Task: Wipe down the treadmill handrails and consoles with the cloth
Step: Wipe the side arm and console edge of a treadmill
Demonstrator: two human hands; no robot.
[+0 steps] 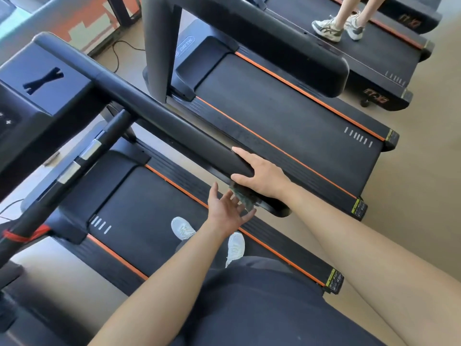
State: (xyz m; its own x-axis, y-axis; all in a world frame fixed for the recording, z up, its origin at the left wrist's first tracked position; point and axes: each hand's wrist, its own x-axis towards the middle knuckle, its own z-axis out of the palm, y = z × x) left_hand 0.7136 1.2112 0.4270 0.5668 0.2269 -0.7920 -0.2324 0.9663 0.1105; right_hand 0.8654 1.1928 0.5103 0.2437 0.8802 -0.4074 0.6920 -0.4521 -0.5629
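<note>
I stand on a black treadmill with orange trim. Its right handrail (162, 116) runs from the console (37, 96) at upper left down to the middle. My right hand (262, 176) lies over the handrail near its rounded end, fingers on top and thumb along the near side. A dark greenish cloth (243, 198) hangs out from under its palm. My left hand (224, 213) is just below the rail, palm up with fingers spread, its fingertips at the cloth's lower edge.
A front grip bar (82, 156) with silver sensor plates crosses at left, with a red safety cord (22, 236) below it. A second treadmill's handrail (274, 38) lies to the right. Another person's feet (336, 26) walk on a third treadmill. My white shoes (183, 228) stand on the belt.
</note>
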